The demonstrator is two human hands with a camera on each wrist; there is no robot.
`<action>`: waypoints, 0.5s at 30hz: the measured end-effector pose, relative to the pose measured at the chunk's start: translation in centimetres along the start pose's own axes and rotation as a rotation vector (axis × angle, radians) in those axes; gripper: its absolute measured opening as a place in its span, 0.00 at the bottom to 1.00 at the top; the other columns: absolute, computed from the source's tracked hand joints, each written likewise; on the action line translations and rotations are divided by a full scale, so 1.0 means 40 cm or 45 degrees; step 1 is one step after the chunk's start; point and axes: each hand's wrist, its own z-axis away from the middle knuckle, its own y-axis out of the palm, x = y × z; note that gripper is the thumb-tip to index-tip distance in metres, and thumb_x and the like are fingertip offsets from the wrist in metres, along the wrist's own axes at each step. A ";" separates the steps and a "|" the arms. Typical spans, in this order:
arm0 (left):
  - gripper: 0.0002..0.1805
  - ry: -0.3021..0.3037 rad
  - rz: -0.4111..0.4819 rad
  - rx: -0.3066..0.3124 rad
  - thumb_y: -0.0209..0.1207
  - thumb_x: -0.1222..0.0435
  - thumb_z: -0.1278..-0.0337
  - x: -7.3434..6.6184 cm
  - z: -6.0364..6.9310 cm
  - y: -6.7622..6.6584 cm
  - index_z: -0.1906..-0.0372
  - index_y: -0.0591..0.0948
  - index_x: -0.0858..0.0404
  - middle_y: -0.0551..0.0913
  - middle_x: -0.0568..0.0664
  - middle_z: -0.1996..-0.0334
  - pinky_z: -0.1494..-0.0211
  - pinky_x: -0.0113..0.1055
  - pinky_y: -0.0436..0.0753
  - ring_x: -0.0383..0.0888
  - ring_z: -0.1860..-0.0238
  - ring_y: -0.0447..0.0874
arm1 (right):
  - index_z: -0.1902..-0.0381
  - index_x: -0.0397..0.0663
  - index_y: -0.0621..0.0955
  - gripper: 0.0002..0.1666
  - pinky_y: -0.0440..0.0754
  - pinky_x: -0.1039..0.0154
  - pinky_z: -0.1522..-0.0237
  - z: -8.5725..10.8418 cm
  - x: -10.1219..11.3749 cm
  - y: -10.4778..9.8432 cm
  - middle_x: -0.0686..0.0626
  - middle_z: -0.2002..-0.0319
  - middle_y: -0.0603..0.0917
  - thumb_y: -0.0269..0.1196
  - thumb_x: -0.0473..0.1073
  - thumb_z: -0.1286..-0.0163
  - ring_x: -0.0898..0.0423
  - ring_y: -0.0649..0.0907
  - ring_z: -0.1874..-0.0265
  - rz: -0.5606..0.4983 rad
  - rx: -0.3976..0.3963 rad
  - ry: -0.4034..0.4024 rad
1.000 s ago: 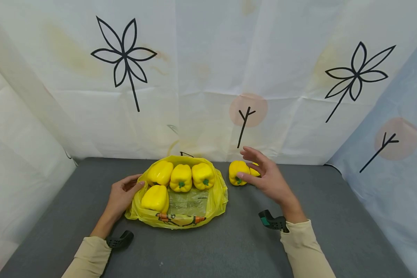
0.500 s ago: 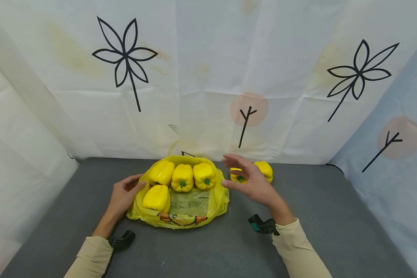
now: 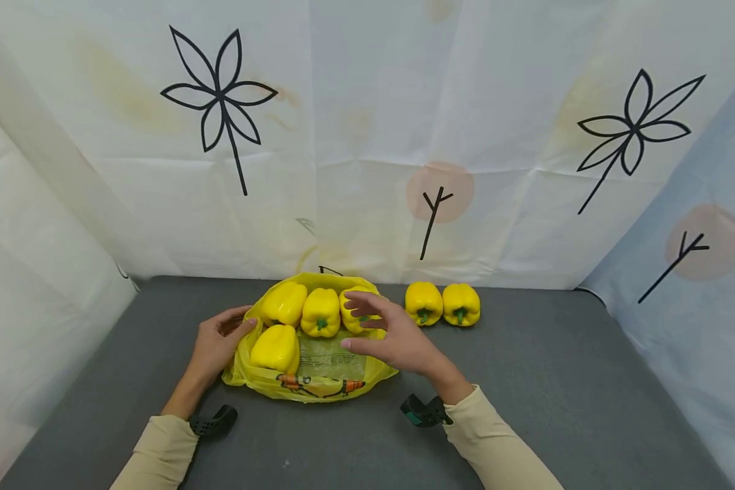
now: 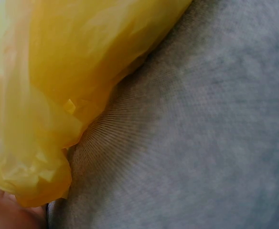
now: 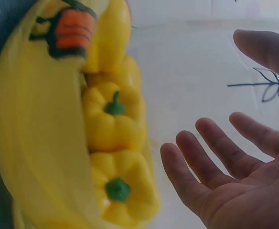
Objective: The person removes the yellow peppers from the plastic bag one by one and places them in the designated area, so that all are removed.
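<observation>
Pinching a yellow bag (image 3: 256,382), left hand (image 3: 217,345), four peppers (image 3: 321,313) inside, right hand (image 3: 398,339) relaxed above it

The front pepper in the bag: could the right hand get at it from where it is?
Probably yes: the right hand looks empty, the bag is open above the pepper, and nothing lies on top.

I count six yellow peppers: four peppers (image 3: 321,313) in one yellow bag (image 3: 263,383) at the left hand (image 3: 217,344), two peppers (image 3: 424,302) on one grey table (image 3: 343,449) beyond the right hand (image 3: 398,340). Two hands, two dark wrist devices (image 3: 214,422), one behind each. Past the hands, two flower outlines (image 3: 220,95), two twig drawings (image 3: 431,212).
</observation>
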 end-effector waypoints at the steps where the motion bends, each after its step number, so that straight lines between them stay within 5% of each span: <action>1: 0.24 0.000 -0.001 0.000 0.61 0.58 0.27 0.000 0.000 0.000 0.36 0.78 0.71 0.83 0.61 0.47 0.53 0.23 0.82 0.28 0.55 0.82 | 0.24 0.46 0.67 0.41 0.70 0.39 0.34 -0.004 -0.003 0.011 0.40 0.32 0.73 0.70 0.41 0.31 0.37 0.73 0.35 -0.006 0.006 0.014; 15: 0.24 -0.008 -0.017 -0.007 0.61 0.58 0.28 -0.002 -0.001 0.001 0.37 0.79 0.69 0.84 0.57 0.48 0.54 0.23 0.81 0.28 0.56 0.82 | 0.25 0.42 0.68 0.41 0.74 0.42 0.36 -0.051 -0.033 0.134 0.39 0.34 0.74 0.71 0.44 0.32 0.40 0.75 0.37 -0.052 0.036 0.149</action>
